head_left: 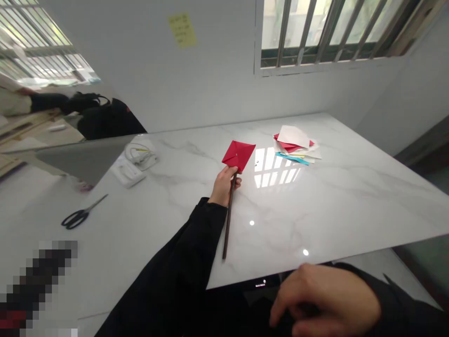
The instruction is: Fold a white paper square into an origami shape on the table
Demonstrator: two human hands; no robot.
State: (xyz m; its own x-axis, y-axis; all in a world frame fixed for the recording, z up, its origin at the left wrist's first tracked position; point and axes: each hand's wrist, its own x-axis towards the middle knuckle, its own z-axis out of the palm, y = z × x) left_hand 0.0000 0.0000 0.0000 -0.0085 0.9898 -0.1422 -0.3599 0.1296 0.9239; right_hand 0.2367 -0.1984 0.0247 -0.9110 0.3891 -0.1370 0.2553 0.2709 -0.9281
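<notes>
My left hand [221,185] is closed around the upper part of a thin dark brown stick, just below the red folded-paper head of a pinwheel [242,152]. A small pale dot marks the middle of the paper. From my grip the stick [228,224] slants down toward the table's front edge, its lower end free. My right hand [326,297] hangs in front of my body, at the table's near edge. Its fingers are loosely bent and apart, with nothing visible in them; some fingertips are hidden.
A stack of coloured paper sheets [293,142] lies on the marble-patterned table [280,206] at the back right. To the left are black-handled scissors [79,216], a white power strip [126,172] and a coiled white cable [142,157]. A wall stands behind the table.
</notes>
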